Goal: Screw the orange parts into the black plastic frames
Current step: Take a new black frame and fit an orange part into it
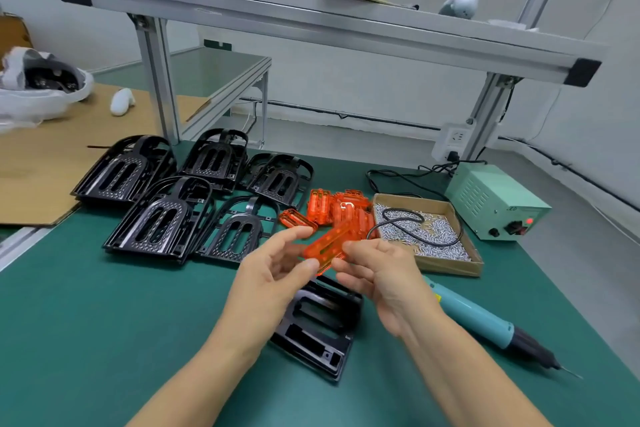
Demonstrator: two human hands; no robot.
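An orange translucent part (pixel 325 248) hangs above the green mat, pinched from both sides. My left hand (pixel 277 274) grips its left end between thumb and fingers. My right hand (pixel 377 274) holds its right end. Directly below the hands a black plastic frame (pixel 318 326) lies flat on the mat. A pile of more orange parts (pixel 332 210) sits behind the hands. Several black frames (pixel 194 191) are stacked at the back left.
A cardboard tray of screws (pixel 429 232) stands at the right, with a black cable lying across it. A teal electric screwdriver (pixel 485 319) lies on the mat at the right. Its green power supply (pixel 498 204) sits behind. An aluminium shelf frame (pixel 159 80) rises at the back.
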